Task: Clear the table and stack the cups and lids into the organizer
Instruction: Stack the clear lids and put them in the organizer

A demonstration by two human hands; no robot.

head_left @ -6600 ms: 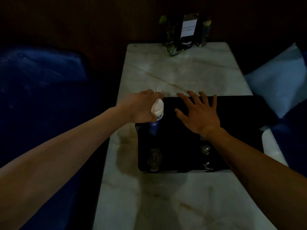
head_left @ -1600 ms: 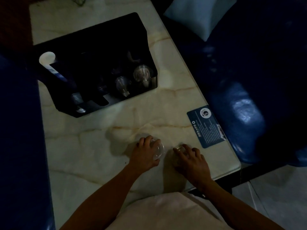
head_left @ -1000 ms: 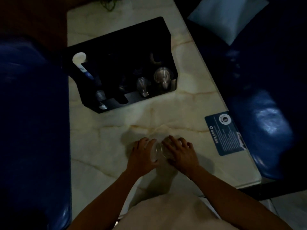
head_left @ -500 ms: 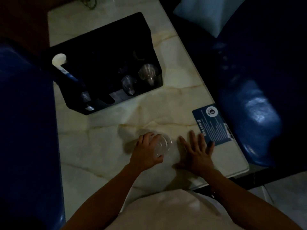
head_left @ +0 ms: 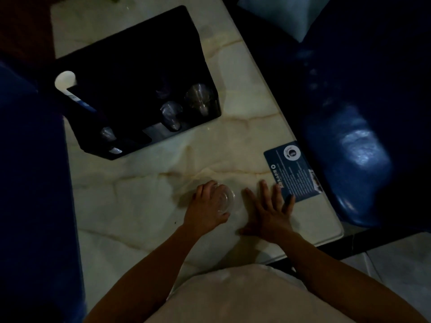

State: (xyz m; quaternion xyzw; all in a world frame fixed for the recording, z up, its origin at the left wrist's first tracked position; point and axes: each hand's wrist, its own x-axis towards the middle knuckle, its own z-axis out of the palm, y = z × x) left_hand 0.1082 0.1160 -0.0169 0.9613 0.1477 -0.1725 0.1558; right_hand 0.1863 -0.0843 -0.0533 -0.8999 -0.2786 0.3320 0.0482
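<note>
- Since half a second ago little has shifted: the right hand [head_left: 268,213] has stayed flat and spread on the counter [head_left: 140,201], and the left hand [head_left: 205,208] has kept its hold on the clear cups [head_left: 224,199].
- Left hand: fingers curled around the clear cups from the left side, thumb at the near rim; the cups lie tilted on the counter, mouth facing right. Whether one cup or several are nested there cannot be told.
- Right hand: open, all fingers splayed, palm down on the counter just right of the cups, holding nothing; its outer fingertips reach the edge of the blue card [head_left: 293,171].
- One black organizer [head_left: 130,73] stands at the far left of the counter, well apart from the hands.
- One white paper cup stack [head_left: 66,81] juts from its left end.
- Two clear stacks show on its right side: the larger clear stack [head_left: 198,99] and the smaller clear stack [head_left: 171,113]; other contents are too dark to count.
- One pale cushion [head_left: 284,12] lies on the blue seat [head_left: 361,148].
</note>
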